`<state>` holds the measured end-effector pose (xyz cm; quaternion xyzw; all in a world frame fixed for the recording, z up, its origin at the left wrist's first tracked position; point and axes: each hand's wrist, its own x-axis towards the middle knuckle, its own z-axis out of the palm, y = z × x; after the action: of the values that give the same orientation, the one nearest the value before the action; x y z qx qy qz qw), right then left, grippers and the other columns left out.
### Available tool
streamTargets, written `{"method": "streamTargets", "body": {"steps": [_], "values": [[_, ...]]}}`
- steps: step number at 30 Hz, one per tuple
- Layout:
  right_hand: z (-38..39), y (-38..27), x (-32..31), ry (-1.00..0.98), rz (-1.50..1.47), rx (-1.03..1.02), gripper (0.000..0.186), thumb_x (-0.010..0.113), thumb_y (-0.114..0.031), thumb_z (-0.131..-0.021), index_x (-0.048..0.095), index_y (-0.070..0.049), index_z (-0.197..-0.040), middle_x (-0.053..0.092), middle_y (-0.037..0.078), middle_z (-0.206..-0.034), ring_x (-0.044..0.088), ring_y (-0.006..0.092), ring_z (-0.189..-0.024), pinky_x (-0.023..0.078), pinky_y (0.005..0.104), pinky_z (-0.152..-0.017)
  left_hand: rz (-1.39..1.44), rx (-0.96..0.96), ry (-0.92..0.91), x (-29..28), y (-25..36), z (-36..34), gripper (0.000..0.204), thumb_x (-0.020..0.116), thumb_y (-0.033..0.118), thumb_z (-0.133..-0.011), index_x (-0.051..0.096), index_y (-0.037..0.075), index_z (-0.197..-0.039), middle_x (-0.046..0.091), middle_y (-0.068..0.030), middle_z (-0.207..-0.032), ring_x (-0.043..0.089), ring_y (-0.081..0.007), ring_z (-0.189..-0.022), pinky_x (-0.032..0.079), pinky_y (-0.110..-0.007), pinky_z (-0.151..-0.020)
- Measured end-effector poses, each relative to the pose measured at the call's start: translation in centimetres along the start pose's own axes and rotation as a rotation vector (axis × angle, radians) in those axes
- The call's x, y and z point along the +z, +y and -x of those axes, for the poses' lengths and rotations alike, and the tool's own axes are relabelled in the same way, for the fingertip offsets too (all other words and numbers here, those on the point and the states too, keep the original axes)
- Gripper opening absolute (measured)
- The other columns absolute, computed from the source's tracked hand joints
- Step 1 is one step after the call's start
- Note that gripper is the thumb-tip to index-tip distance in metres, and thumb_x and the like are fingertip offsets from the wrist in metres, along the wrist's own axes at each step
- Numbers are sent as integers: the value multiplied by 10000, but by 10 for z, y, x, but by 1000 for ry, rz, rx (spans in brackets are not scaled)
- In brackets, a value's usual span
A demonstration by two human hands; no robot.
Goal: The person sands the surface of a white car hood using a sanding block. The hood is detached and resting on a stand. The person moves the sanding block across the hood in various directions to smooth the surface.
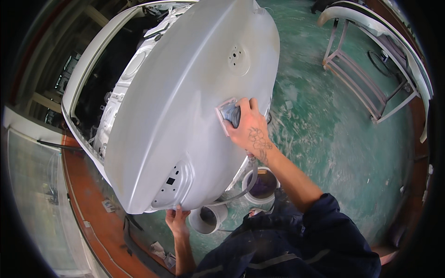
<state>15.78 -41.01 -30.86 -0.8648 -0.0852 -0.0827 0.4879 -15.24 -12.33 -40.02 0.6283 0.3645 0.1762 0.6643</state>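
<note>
A large pale grey-white car trunk lid (157, 106), with a sharp crease along it and two recesses with holes, fills the middle. My right hand (248, 123) is wrapped round a sander (229, 115) with a dark grip and a flat rectangular pad, which lies against the lid between the two recesses. From under my right wrist a grey hose (252, 173) curves down and back beneath the lid. At the lid's near lower edge my left hand (178, 221) grips the rim below the nearer recess, fingertips up against it; part of its grip is hidden.
Beneath the lid stand two buckets (261, 185) (208, 218) holding dark liquid. The white car body (76, 83) lies to the left. At the right a metal stand (357, 74) carries a curved panel (361, 14). The green floor (320, 139) has whitish smears.
</note>
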Motion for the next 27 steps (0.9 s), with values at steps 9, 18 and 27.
{"method": "streamTargets", "body": {"steps": [9,18,27], "values": [[43,-51,45,94,-482,58,545,837,-197,-829,508,-26,-1228,542,235,-1162,652,467,-907,560,518,-806,-56,44,-20,2,-3,5,374,637,217,-1084,536,-46,-1331,706,-156,-1197,748,-258,-998,650,-436,-892],[-55,-39,18,264,-505,18,564,870,-190,-821,513,-22,-1224,536,206,-1186,663,440,-940,564,506,-810,-66,27,-7,10,5,9,357,619,189,-1090,545,-90,-1299,686,-170,-1188,730,-266,-1030,643,-442,-926],[60,-106,54,213,-307,-658,449,775,-113,-738,682,-55,-1173,585,182,-1005,643,296,-792,559,328,-521,-25,55,-31,16,3,10,366,629,212,-1093,564,-88,-1292,693,-160,-1181,729,-249,-1013,645,-421,-906]]}}
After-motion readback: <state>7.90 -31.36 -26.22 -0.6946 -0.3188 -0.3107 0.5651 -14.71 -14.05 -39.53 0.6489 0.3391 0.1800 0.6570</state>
